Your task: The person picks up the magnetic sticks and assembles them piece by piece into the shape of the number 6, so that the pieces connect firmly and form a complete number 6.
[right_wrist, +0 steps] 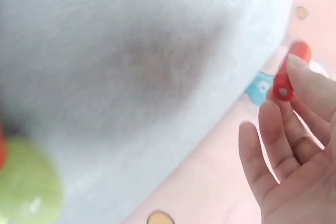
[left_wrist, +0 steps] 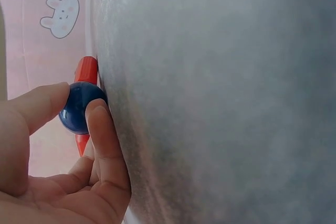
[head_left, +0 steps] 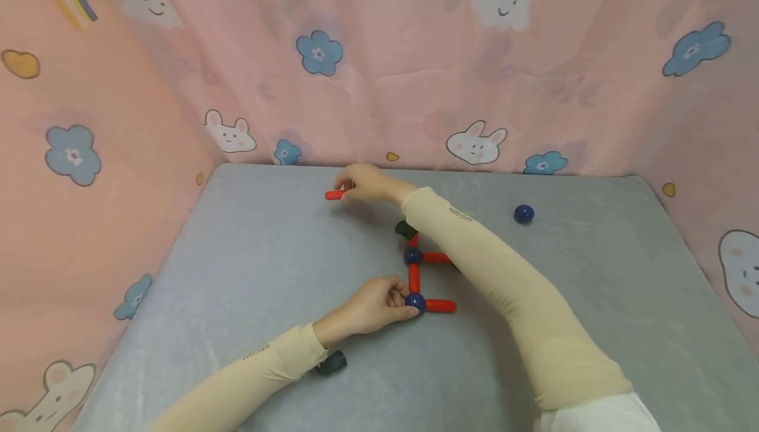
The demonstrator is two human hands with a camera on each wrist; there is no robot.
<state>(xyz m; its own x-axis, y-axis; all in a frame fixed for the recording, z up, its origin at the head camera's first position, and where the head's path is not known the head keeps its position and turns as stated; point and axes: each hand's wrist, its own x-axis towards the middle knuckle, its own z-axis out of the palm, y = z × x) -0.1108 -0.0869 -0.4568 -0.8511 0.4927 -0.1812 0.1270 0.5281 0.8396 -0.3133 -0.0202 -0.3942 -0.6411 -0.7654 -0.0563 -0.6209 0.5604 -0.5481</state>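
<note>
In the head view my left hand (head_left: 376,303) pinches a dark blue ball (head_left: 416,302) at the near corner of a structure of balls and red rods. From that ball one red rod (head_left: 441,305) points right and another red rod (head_left: 414,278) runs back to a second blue ball (head_left: 413,256). Thumb and finger lie on opposite sides of the held ball (left_wrist: 80,107) in the left wrist view. Farther back, my right hand (head_left: 370,183) holds a loose red rod (head_left: 335,195) between thumb and fingers. A pale disc shows on the end of this rod (right_wrist: 284,92).
A separate blue ball (head_left: 524,214) sits at the back right of the grey table (head_left: 261,234). My right sleeve (head_left: 492,254) covers part of the structure. A green ball (right_wrist: 29,184) shows in the right wrist view. A patterned pink curtain (head_left: 379,89) surrounds the table.
</note>
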